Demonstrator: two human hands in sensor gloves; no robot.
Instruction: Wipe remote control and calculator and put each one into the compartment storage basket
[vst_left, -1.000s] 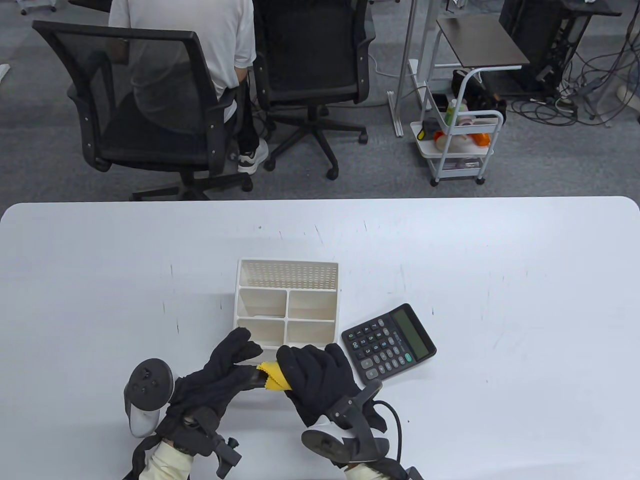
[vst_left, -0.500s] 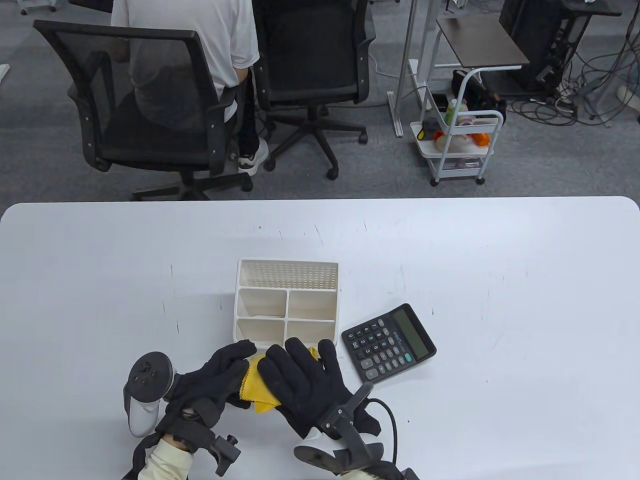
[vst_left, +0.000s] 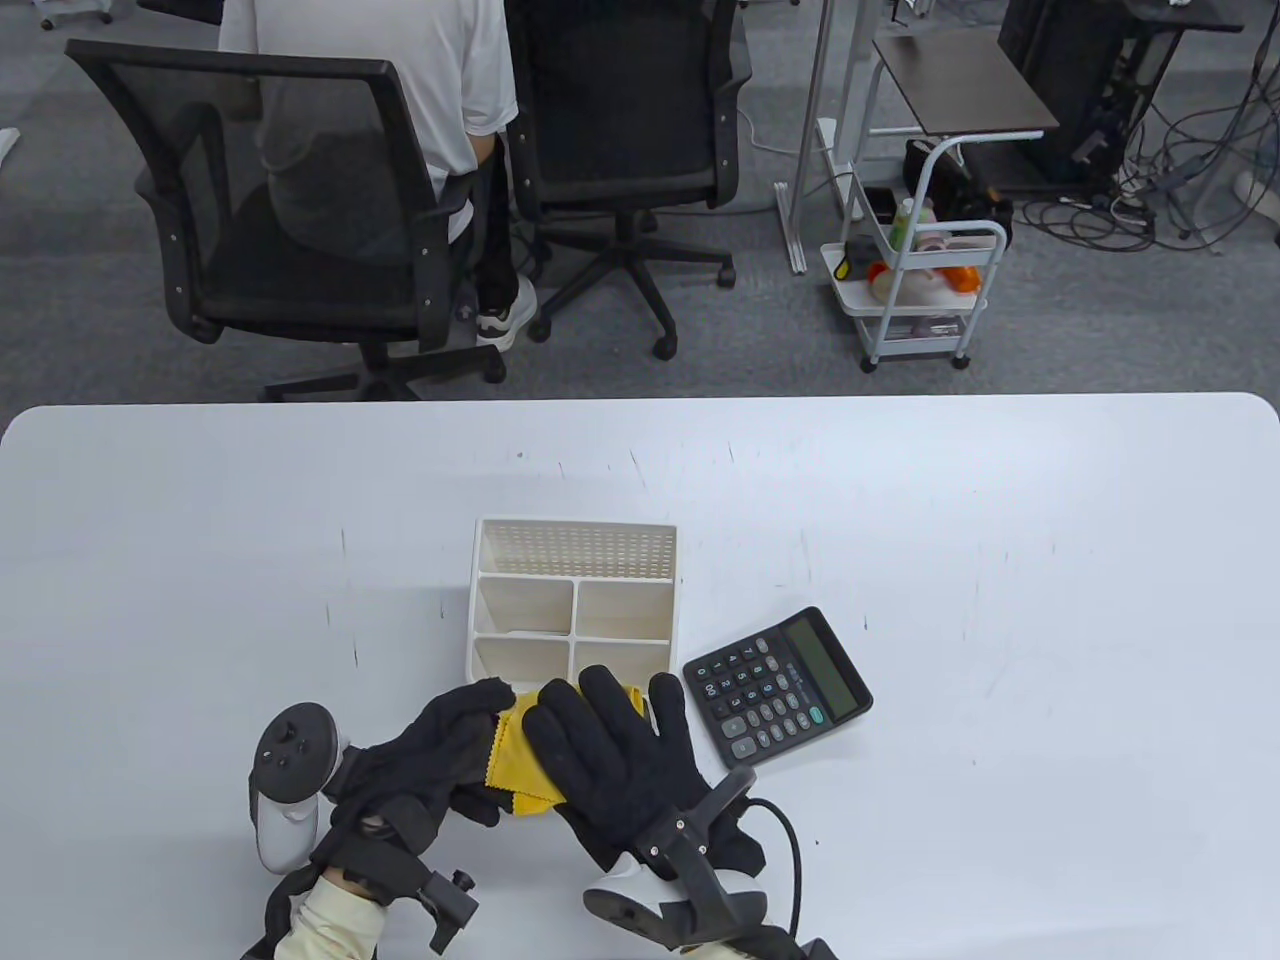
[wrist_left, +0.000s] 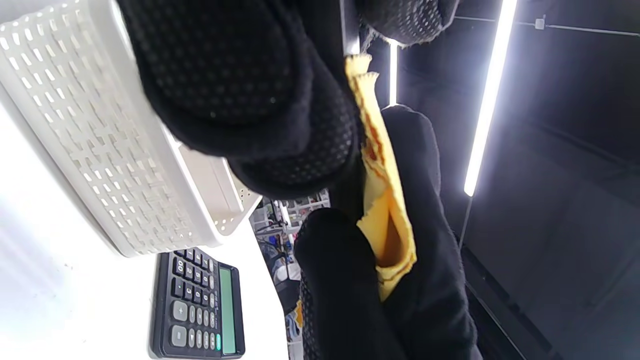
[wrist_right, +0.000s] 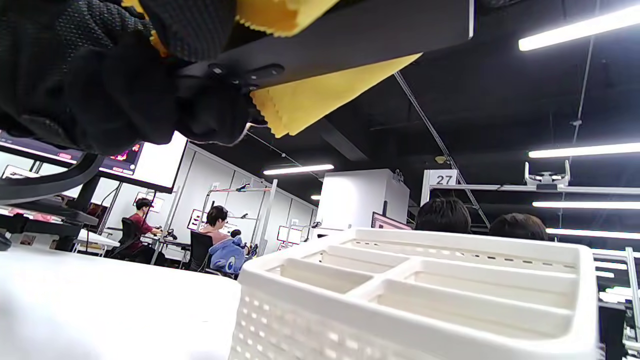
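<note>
My left hand (vst_left: 455, 725) grips the black remote control (wrist_right: 360, 35) just in front of the white compartment basket (vst_left: 575, 530). In the table view the remote is hidden under the hands. A yellow cloth (vst_left: 515, 750) is wrapped over the remote, showing above and below it in the right wrist view. My right hand (vst_left: 600, 745) lies over the cloth, and its thumb and fingers clamp the cloth (wrist_left: 387, 220) round the remote. The black calculator (vst_left: 775, 685) lies flat on the table to the right of the basket, keys up, with no hand on it. All the basket's compartments are empty.
The basket's front wall (wrist_right: 300, 330) stands close beyond my hands. Past the table's far edge (vst_left: 640, 400) are two black office chairs (vst_left: 290, 200), one with a seated person, and a white cart (vst_left: 915, 290) on the floor.
My right hand has gone from a curled grip on the cloth at the remote's end to lying spread over it, fingers toward the basket. More cloth now shows. The left hand has shifted slightly.
</note>
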